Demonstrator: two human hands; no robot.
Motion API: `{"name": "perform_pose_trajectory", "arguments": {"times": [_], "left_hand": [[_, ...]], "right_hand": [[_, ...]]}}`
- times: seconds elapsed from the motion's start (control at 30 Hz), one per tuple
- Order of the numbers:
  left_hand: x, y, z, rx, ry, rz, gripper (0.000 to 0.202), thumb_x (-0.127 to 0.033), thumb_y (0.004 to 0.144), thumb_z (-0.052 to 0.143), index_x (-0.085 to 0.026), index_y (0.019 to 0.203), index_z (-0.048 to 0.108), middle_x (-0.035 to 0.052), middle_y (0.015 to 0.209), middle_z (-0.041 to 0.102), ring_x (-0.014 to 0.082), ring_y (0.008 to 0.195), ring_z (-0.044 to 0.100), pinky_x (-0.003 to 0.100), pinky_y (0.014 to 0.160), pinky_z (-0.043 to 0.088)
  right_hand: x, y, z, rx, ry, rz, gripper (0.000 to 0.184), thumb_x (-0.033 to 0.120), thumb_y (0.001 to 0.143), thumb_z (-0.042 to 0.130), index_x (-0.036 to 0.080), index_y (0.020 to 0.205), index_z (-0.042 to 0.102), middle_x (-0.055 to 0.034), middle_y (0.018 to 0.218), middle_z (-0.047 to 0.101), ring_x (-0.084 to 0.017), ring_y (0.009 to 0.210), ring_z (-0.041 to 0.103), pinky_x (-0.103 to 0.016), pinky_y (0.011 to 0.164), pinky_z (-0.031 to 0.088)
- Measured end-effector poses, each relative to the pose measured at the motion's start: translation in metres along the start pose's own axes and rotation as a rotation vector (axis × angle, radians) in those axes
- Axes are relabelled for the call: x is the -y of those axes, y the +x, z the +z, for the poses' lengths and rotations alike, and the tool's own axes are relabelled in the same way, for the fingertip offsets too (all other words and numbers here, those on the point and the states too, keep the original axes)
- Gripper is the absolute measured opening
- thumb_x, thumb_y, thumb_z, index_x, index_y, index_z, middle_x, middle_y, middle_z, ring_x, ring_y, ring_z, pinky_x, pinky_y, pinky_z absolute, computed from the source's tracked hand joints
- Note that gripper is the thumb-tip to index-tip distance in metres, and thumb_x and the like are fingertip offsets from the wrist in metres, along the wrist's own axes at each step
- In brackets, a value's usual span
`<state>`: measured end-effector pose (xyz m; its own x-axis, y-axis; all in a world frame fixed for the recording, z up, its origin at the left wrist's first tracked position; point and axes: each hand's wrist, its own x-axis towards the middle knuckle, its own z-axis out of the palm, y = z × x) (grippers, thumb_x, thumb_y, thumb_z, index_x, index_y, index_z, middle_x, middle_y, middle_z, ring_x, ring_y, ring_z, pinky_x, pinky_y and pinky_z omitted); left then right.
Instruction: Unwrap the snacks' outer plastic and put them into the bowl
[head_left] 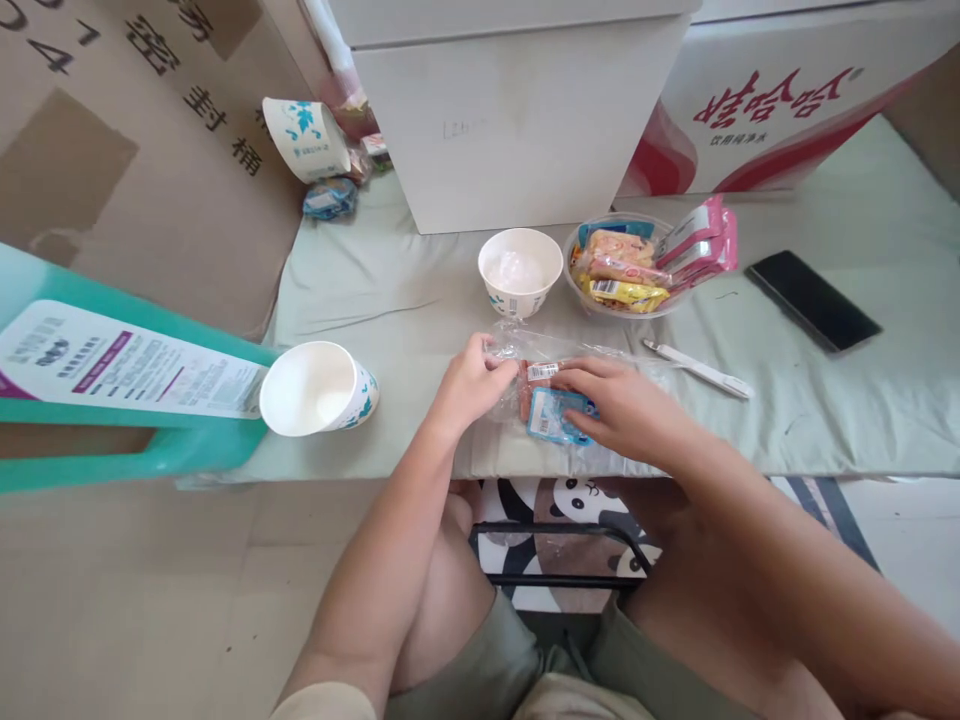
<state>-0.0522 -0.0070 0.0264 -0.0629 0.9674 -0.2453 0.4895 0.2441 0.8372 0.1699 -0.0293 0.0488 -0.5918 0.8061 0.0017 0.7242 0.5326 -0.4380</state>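
Note:
My left hand (pixel 476 385) pinches the edge of a clear plastic bag (pixel 506 400) at the table's front. Fingers spread, my right hand (pixel 619 405) lies over small snack packets beside it. One packet is blue and white (pixel 551 415); behind it is a reddish-brown packet (pixel 541 372) with a barcode label. Whether these packets are inside the bag or on it, I cannot tell. Just beyond my hands stands a paper cup (pixel 520 270) with crumpled clear plastic in it. To its right, a clear bowl (pixel 630 310) holds several wrapped snacks and pink packs.
A white utility knife (pixel 701 370) and a black phone (pixel 814 300) lie to the right. At left, a paper cup (pixel 315 390) leans beside a green container (pixel 135 370). Another cup (pixel 306 140) lies on its side at the back. White boxes (pixel 517 120) line the rear.

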Motion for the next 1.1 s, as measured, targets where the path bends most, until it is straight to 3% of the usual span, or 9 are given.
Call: {"name": "perform_pose_trajectory", "arguments": {"times": [0.07, 0.13, 0.2, 0.3, 0.47, 0.63, 0.77, 0.93, 1.1], "left_hand": [[-0.005, -0.003, 0.001, 0.063, 0.075, 0.008, 0.021, -0.041, 0.083, 0.065, -0.022, 0.091, 0.064, 0.0005, 0.069, 0.069, 0.0192, 0.066, 0.064, 0.03, 0.062, 0.046], [-0.01, -0.006, 0.001, 0.112, 0.18, 0.036, 0.027, -0.043, 0.086, 0.061, -0.022, 0.07, 0.059, 0.0012, 0.062, 0.066, 0.0195, 0.064, 0.062, 0.03, 0.059, 0.041], [-0.012, -0.007, 0.002, 0.119, 0.258, 0.093, 0.027, -0.035, 0.084, 0.06, -0.022, 0.061, 0.055, 0.0018, 0.062, 0.065, 0.0188, 0.062, 0.06, 0.03, 0.058, 0.038], [-0.008, -0.006, 0.004, 0.106, 0.239, 0.145, 0.016, -0.021, 0.078, 0.057, -0.022, 0.063, 0.056, 0.0007, 0.062, 0.065, 0.0167, 0.059, 0.056, 0.028, 0.056, 0.038], [0.003, 0.003, 0.005, 0.134, -0.003, 0.056, 0.017, -0.012, 0.077, 0.046, -0.023, 0.074, 0.058, -0.0017, 0.059, 0.06, 0.016, 0.057, 0.057, 0.026, 0.056, 0.04], [0.0, 0.013, 0.01, 0.022, 0.082, 0.14, 0.016, -0.012, 0.075, 0.048, -0.022, 0.071, 0.061, -0.0006, 0.068, 0.064, 0.018, 0.071, 0.06, 0.028, 0.066, 0.041], [-0.007, 0.021, 0.017, -0.031, 0.038, 0.133, 0.019, -0.018, 0.083, 0.048, -0.022, 0.07, 0.062, 0.0004, 0.068, 0.066, 0.0197, 0.073, 0.062, 0.029, 0.068, 0.043], [-0.011, 0.028, 0.018, -0.052, 0.136, 0.112, 0.022, -0.017, 0.086, 0.048, -0.021, 0.072, 0.064, 0.0031, 0.079, 0.073, 0.0218, 0.084, 0.066, 0.031, 0.077, 0.046], [-0.012, 0.031, 0.016, -0.032, 0.237, 0.058, 0.022, -0.017, 0.089, 0.047, -0.019, 0.078, 0.067, 0.0034, 0.085, 0.075, 0.0203, 0.087, 0.066, 0.028, 0.079, 0.045]], "right_hand": [[-0.002, 0.009, 0.001, 0.067, -0.103, 0.012, 0.052, 0.022, 0.082, 0.07, 0.021, 0.134, 0.062, -0.0157, 0.141, 0.063, -0.036, 0.127, 0.061, -0.051, 0.1, 0.052], [-0.002, 0.014, 0.002, 0.105, -0.156, 0.019, 0.065, 0.024, 0.079, 0.073, 0.022, 0.142, 0.057, -0.0157, 0.147, 0.059, -0.037, 0.133, 0.057, -0.054, 0.104, 0.049], [0.0, 0.018, 0.002, 0.118, -0.169, 0.022, 0.069, 0.024, 0.08, 0.073, 0.023, 0.146, 0.052, -0.0142, 0.144, 0.061, -0.035, 0.132, 0.057, -0.053, 0.106, 0.047], [0.003, 0.018, 0.0, 0.121, -0.21, 0.048, 0.074, 0.026, 0.08, 0.073, 0.021, 0.149, 0.047, -0.0144, 0.133, 0.065, -0.034, 0.124, 0.061, -0.049, 0.103, 0.046], [0.01, 0.009, -0.001, 0.105, -0.312, 0.112, 0.071, 0.026, 0.081, 0.072, 0.013, 0.147, 0.049, -0.0173, 0.119, 0.065, -0.034, 0.111, 0.063, -0.044, 0.093, 0.045], [0.015, -0.007, 0.0, -0.034, -0.409, 0.128, 0.07, 0.033, 0.085, 0.071, 0.019, 0.149, 0.047, -0.0187, 0.126, 0.063, -0.032, 0.104, 0.062, -0.041, 0.085, 0.038], [0.019, -0.014, 0.0, -0.042, -0.465, 0.119, 0.067, 0.034, 0.084, 0.074, 0.023, 0.147, 0.052, -0.0152, 0.123, 0.068, -0.031, 0.099, 0.06, -0.041, 0.08, 0.034], [0.021, -0.022, -0.005, -0.085, -0.489, 0.055, 0.049, 0.026, 0.084, 0.075, 0.031, 0.132, 0.064, -0.0089, 0.115, 0.069, -0.028, 0.096, 0.058, -0.039, 0.08, 0.038], [0.005, -0.028, -0.007, -0.105, -0.372, 0.113, 0.044, 0.03, 0.088, 0.073, 0.03, 0.131, 0.064, -0.0096, 0.111, 0.064, -0.026, 0.093, 0.061, -0.035, 0.074, 0.044]]}}
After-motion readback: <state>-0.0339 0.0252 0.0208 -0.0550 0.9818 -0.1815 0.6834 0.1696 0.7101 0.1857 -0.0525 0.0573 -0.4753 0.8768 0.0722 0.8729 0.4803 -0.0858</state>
